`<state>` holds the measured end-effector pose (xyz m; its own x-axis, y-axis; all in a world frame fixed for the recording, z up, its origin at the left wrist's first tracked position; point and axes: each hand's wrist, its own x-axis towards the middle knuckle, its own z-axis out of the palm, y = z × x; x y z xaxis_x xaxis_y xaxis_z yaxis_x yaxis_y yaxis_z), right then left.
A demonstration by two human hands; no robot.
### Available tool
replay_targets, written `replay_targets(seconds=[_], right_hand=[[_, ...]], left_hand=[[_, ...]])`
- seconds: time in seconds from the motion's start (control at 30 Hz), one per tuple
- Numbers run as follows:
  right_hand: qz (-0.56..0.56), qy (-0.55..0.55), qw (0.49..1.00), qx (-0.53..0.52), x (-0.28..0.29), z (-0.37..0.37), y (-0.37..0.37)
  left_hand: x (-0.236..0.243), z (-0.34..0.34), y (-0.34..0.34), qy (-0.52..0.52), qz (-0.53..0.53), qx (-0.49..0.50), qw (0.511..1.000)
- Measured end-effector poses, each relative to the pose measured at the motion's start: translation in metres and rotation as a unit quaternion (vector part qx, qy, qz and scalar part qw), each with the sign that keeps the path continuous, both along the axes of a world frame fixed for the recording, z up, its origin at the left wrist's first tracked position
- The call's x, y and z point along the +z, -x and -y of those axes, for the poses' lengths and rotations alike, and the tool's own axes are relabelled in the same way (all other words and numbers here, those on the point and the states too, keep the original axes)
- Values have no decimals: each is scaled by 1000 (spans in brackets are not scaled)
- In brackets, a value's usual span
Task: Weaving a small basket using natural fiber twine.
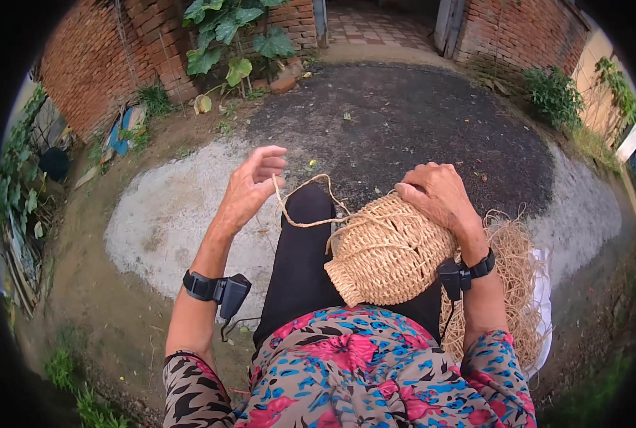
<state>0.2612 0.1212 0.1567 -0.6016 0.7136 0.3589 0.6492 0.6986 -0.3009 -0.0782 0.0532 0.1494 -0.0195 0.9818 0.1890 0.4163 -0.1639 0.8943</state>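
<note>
A woven straw basket (396, 253) lies on its side across my lap, its narrower ribbed end toward the lower left. My right hand (440, 194) is curled over its upper right side and grips it. From the weave a twisted straw cord (302, 225) runs out in a loose loop toward the left. The cord's far end meets the thumb and bent fingers of my left hand (254, 182), raised left of the basket; the exact pinch is partly hidden. A dark strapped device sits on each wrist.
A heap of loose straw strands (507, 285) lies on a white sheet (544, 299) beside my right arm. Ahead, a dark granular patch (418, 114) covers pale concrete (168, 214). Brick walls (525, 36) flank a doorway, with a leafy plant (225, 36) at the left wall.
</note>
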Motion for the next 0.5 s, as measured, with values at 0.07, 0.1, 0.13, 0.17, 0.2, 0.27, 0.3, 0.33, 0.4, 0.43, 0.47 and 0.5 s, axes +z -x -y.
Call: replay_targets(seconds=[0.07, 0.1, 0.13, 0.17, 0.2, 0.27, 0.3, 0.33, 0.4, 0.43, 0.47, 0.5], right_hand=[[10, -24, 1000, 10, 2, 2, 5], [13, -24, 1000, 5, 4, 6, 6], [11, -24, 1000, 1, 4, 8, 7], [11, -26, 1000, -9, 6, 10, 5], [10, -25, 1000, -4, 6, 14, 6], [-97, -173, 972, -125, 1, 29, -8], [-129, -179, 960, -174, -12, 31, -24], [-231, -82, 951, -189, -29, 34, -37], [-396, 111, 894, -178, -57, 41, -39], [-457, 203, 852, -155, -64, 43, -35], [-463, 166, 859, -140, -68, 40, -32], [-464, 168, 859, -137, -64, 33, -24]], left_hand=[[-11, 6, -43, 29, 41, -71, 996], [-27, 2, -60, 47, 89, -115, 988], [-40, 1, -75, 83, 90, -123, 985], [-46, 0, -90, 124, 124, -145, 974], [-54, 2, -98, 148, 180, -158, 960], [-68, 9, -104, 174, 239, -177, 939], [-71, 13, -107, 155, 280, -172, 932], [-73, 15, -109, 135, 320, -168, 923], [-78, 22, -114, 129, 315, -127, 932], [-82, 24, -115, 123, 309, -85, 939], [-87, 24, -113, 33, 240, -76, 967], [-85, 26, -111, 33, 239, -73, 968]])
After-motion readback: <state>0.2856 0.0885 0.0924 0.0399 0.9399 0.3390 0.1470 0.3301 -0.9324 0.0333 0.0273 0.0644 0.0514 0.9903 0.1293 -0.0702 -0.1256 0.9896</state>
